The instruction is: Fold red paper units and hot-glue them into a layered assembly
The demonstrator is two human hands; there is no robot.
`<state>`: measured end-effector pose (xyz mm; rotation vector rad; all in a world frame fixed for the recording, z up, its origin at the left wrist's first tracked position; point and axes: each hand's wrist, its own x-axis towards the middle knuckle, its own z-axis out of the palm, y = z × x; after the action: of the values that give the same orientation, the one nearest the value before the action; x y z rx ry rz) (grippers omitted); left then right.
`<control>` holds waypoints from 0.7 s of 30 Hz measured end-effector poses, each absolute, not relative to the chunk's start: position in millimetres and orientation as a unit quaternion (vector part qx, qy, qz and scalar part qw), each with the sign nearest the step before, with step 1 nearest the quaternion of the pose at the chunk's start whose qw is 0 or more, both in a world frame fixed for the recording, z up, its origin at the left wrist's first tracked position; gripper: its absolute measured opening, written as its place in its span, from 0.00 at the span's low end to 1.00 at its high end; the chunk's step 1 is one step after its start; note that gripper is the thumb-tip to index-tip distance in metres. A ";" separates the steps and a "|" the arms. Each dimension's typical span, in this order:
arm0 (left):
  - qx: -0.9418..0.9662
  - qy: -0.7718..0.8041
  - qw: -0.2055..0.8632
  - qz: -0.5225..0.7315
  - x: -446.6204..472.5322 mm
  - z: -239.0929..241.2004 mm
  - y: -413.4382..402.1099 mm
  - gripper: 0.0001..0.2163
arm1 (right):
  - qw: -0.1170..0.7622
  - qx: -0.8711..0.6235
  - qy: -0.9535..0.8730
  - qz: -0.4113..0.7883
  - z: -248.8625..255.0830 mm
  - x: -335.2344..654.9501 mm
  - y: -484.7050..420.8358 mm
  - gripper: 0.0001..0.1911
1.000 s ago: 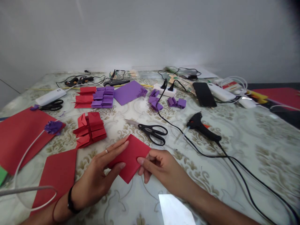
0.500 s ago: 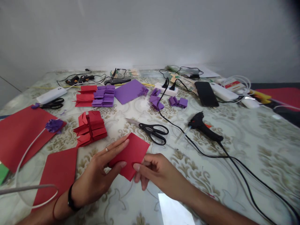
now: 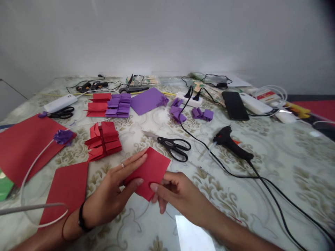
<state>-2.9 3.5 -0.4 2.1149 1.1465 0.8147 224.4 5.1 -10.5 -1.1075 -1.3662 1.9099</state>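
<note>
A folded red paper square [image 3: 151, 169] lies on the patterned tabletop in front of me. My left hand [image 3: 115, 190] rests flat on its left part, fingers stretched out and pressing it down; a ring is on one finger. My right hand [image 3: 175, 193] has its fingers curled and pinched at the paper's lower right edge. Black scissors [image 3: 172, 146] lie just beyond the paper. A black glue gun [image 3: 232, 146] lies further right, its cable running past my right forearm.
Folded red pieces [image 3: 104, 141] and large red sheets [image 3: 23, 146] lie at left with a white cord. Purple folded pieces [image 3: 119, 104], a purple sheet [image 3: 148, 101], a power strip [image 3: 190, 101], a phone [image 3: 235, 105], power banks and cables fill the far side.
My right hand has slid left along the paper's lower edge and curled into a pinch. The left hand stays flat on the paper. The view has shifted slightly.
</note>
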 end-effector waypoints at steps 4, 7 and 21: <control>0.791 0.428 0.306 0.311 -3.0 -1.8 2.6 0.28 | 0.282 -0.405 -0.487 0.721 -10.9 223.1 4.3 0.25; 0.789 0.434 0.309 0.304 -3.1 -1.9 1.0 0.28 | 0.287 -0.400 -0.476 0.729 -10.2 222.3 3.6 0.25; 0.600 0.486 0.513 0.376 2.1 -5.7 8.5 0.18 | 0.208 -0.460 -0.626 0.594 -5.0 235.3 11.4 0.16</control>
<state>2.1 8.5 -5.7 1.4435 1.1689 0.9032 235.3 11.4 -5.0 -1.2814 -1.7413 1.6539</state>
